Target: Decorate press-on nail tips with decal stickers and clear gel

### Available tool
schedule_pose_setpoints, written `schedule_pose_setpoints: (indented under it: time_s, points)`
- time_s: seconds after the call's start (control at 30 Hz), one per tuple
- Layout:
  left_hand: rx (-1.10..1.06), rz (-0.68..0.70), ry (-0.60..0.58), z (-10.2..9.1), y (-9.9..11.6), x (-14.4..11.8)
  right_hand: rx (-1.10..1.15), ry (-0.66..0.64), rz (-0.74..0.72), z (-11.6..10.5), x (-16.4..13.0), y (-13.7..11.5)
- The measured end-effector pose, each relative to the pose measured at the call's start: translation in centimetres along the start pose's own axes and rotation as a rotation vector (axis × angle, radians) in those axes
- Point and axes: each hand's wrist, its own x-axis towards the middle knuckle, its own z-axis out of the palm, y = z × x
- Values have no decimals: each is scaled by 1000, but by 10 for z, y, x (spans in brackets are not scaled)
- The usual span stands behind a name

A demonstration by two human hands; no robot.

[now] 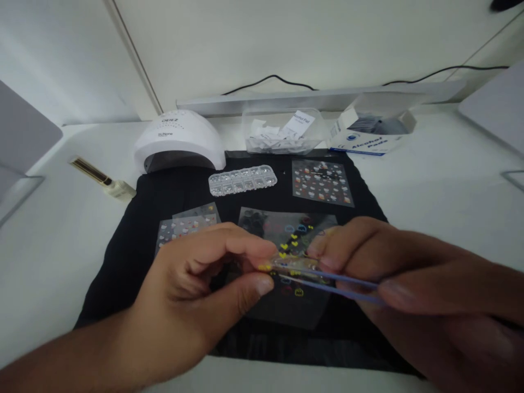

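My right hand [426, 284] is closed around a pair of purple tweezers [352, 283], whose tips point left to my left fingertips. My left hand [204, 278] pinches a small clear piece [282, 264] between thumb and fingers; its exact kind is too blurred to make out. The tweezer tips meet this piece or lie right beside it; I cannot tell which. Under both hands lies a clear sticker sheet [282, 311] with yellow hearts and small coloured outlines. Partly hidden behind my left hand is another sticker sheet [170, 232] with small character prints.
On the black cloth [118, 267] are a rhinestone case [243, 181] and another sticker sheet [322, 183]. Behind stand a white nail lamp [178, 139], a clear tub [256, 144] of packets and an alcohol pad box [364, 143]. A gold-capped bottle [118, 189] lies left.
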Motion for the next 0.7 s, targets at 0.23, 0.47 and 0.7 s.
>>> schedule_pose_setpoints:
  time_s: [0.23,0.47,0.7]
  points:
    - [-43,-17,325,-25,-7,21,18,85,-177,-3,11,1]
    - [-134,55,365,-32,-18,34,38,-36,-196,-12,15,11]
    - [-99,-70,223,-18,-16,17,64,-63,-185,-3,11,8]
